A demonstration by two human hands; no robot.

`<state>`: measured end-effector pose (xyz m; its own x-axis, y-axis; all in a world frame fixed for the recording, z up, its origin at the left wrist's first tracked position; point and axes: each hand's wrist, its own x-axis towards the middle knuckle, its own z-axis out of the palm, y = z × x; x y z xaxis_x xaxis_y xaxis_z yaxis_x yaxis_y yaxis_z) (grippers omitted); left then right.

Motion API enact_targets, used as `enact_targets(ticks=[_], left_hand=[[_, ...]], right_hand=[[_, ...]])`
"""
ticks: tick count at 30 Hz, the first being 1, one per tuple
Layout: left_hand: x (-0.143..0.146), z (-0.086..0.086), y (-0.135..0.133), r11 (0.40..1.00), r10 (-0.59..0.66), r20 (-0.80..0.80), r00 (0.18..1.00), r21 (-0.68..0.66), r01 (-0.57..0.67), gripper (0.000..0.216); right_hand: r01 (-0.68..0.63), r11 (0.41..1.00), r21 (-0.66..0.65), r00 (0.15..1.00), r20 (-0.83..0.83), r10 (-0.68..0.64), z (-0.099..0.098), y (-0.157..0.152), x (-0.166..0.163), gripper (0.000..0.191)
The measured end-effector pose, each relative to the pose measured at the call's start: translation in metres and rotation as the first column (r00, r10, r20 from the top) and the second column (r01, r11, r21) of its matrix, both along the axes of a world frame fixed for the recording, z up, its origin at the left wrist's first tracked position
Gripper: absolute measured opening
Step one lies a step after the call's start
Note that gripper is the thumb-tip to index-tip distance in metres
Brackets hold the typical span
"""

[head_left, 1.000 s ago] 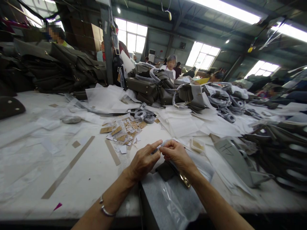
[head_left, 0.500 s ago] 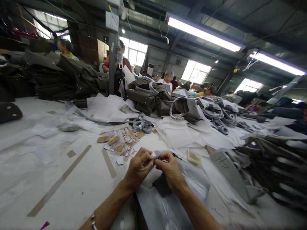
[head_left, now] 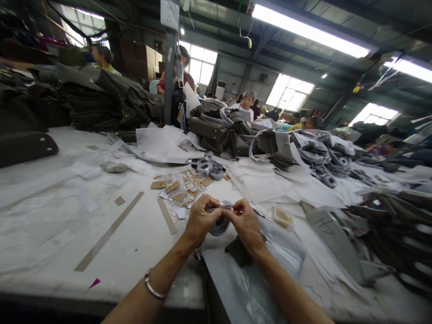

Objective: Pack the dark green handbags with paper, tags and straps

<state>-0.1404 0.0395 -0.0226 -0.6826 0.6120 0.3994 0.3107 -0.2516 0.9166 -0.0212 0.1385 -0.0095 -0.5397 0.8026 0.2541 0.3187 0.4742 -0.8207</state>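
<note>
Between my two hands is a coiled strap [head_left: 220, 227] in greyish plastic wrap, its loop showing under my fingers. My left hand [head_left: 200, 219] pinches the coil's left upper side, with a bracelet on that wrist. From the right, my right hand [head_left: 243, 222] grips the top edge, thumb and fingertips nearly meeting the left ones. Below the hands lies a dark bag with a sheet of white paper [head_left: 229, 279] and clear plastic over it. A dark flap [head_left: 239, 252] shows beside my right wrist, which partly hides it.
Brown and white tags [head_left: 180, 186] with strings lie ahead, near more coiled straps [head_left: 211, 166]. A small clear tub [head_left: 282, 216] sits to the right. Dark bags [head_left: 216, 135] are piled at the back, beyond paper sheets [head_left: 261, 182]. A grey panel [head_left: 337, 238] lies right. Several people work farther off.
My hands have come slightly up in the view and the coil now shows more plainly beneath the fingers. The camera view has shifted, so the table scene sits farther right.
</note>
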Motion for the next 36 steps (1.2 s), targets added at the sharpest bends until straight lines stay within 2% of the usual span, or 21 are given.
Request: enact_targets(ticks=[1,3,6,8,10,13,16,19,21,24,25,27,30,32,36], left_hand=[[0.000,0.000,0.001,1.000,-0.021,0.082,0.996,-0.015,0.023,0.007],[0.000,0.001,0.003,0.995,-0.082,0.265,0.961,-0.032,0.094,0.013],[-0.001,0.002,0.005,0.982,-0.171,0.481,0.860,0.008,0.190,0.022],[-0.004,0.001,0.007,0.974,-0.209,0.556,0.805,0.041,0.224,0.025],[-0.008,-0.001,0.008,0.966,-0.234,0.589,0.774,0.053,0.251,0.027],[-0.014,-0.006,0.011,0.956,-0.257,0.594,0.762,0.044,0.289,0.028],[-0.016,-0.010,0.013,0.949,-0.269,0.584,0.766,0.022,0.316,0.029],[-0.018,-0.013,0.015,0.948,-0.257,0.540,0.801,-0.021,0.319,0.034],[-0.023,-0.016,0.016,0.955,-0.219,0.484,0.847,-0.073,0.289,0.037],[-0.036,-0.021,0.017,0.975,-0.084,0.360,0.929,-0.163,0.151,0.039],[-0.041,-0.023,0.018,0.979,-0.031,0.314,0.949,-0.183,0.093,0.039],[-0.049,-0.025,0.018,0.979,0.053,0.231,0.971,-0.206,-0.004,0.036],[-0.054,-0.025,0.017,0.975,0.099,0.133,0.986,-0.213,-0.069,0.030],[-0.053,-0.023,0.015,0.973,0.096,0.080,0.992,-0.216,-0.077,0.029],[-0.050,-0.018,0.010,0.967,0.087,-0.018,0.996,-0.241,-0.089,0.033]], right_hand=[[0.002,0.989,0.149,1.000,0.030,-0.007,0.002,0.002,0.001,0.034],[-0.063,0.910,0.410,0.996,0.090,0.029,0.008,0.005,0.003,0.029],[-0.275,0.711,0.647,0.960,0.219,0.173,0.020,0.012,0.003,0.026],[-0.410,0.589,0.697,0.912,0.308,0.270,0.028,0.017,-0.001,0.025],[-0.520,0.505,0.689,0.853,0.383,0.355,0.033,0.022,-0.007,0.025],[-0.666,0.413,0.621,0.742,0.494,0.453,0.037,0.028,-0.016,0.030],[-0.755,0.359,0.549,0.655,0.611,0.445,0.035,0.031,-0.024,0.029],[-0.776,0.382,0.502,0.625,0.692,0.360,0.029,0.031,-0.030,0.024],[-0.774,0.448,0.448,0.604,0.734,0.310,0.023,0.033,-0.035,0.021],[-0.732,0.574,0.367,0.580,0.778,0.241,0.017,0.041,-0.044,0.018],[-0.715,0.606,0.349,0.577,0.784,0.229,0.016,0.046,-0.045,0.021],[-0.689,0.647,0.325,0.583,0.780,0.229,0.017,0.058,-0.046,0.039],[-0.654,0.693,0.304,0.619,0.741,0.259,0.025,0.075,-0.043,0.063],[-0.630,0.718,0.296,0.650,0.707,0.278,0.030,0.081,-0.041,0.060],[-0.609,0.752,0.254,0.666,0.678,0.311,0.027,0.082,-0.049,0.034]])
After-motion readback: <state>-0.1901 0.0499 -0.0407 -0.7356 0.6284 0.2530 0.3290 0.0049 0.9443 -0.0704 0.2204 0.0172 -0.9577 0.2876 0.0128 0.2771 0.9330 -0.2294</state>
